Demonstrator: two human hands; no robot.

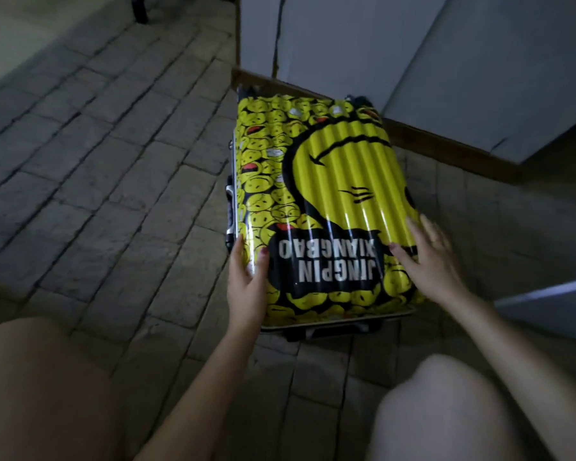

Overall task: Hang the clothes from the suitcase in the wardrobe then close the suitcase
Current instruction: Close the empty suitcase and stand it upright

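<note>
A yellow hard-shell suitcase printed with black smiley faces and white lettering lies flat on the stone floor with its lid down. My left hand rests on its near left corner, fingers straight along the edge beside the metal latches. My right hand lies flat on the near right part of the lid, fingers spread. No clothes are in view.
White wardrobe doors stand just behind the suitcase, one door swung open at the right above a dark wooden base. My bare knees fill the bottom corners. Grey paving stones stretch to the left.
</note>
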